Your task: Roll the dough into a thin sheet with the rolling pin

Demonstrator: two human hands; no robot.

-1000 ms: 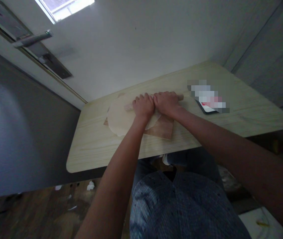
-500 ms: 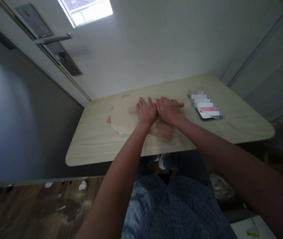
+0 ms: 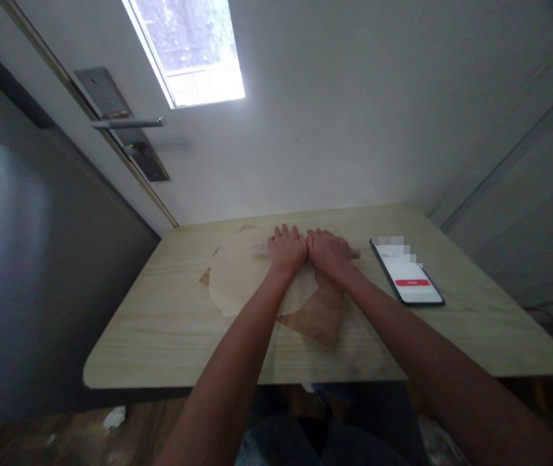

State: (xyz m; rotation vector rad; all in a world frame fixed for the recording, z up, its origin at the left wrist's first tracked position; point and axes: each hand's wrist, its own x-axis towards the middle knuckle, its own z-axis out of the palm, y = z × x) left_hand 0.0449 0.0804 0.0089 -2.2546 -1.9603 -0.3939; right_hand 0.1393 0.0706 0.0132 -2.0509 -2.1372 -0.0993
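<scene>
A wide, thin sheet of pale dough (image 3: 232, 281) lies over a brown wooden board (image 3: 322, 317), whose corners stick out from beneath it. Across the dough's far part runs a rolling pin (image 3: 259, 250), mostly covered by my hands. My left hand (image 3: 288, 248) presses on its middle with the fingers over it. Right beside it, my right hand (image 3: 327, 250) is curled over the pin's right part, and the two hands touch at the thumbs. Only the short ends of the pin show past them.
The light wooden table (image 3: 145, 330) stands against a white door with a metal handle (image 3: 131, 123) and a bright window pane (image 3: 199, 58). A phone (image 3: 410, 278) with a lit screen lies right of the board. Crumpled white paper (image 3: 114, 417) is on the floor.
My view has tilted up, so the table sits lower in the picture and more of the door pane shows. Both hands stay on the rolling pin over the dough.
</scene>
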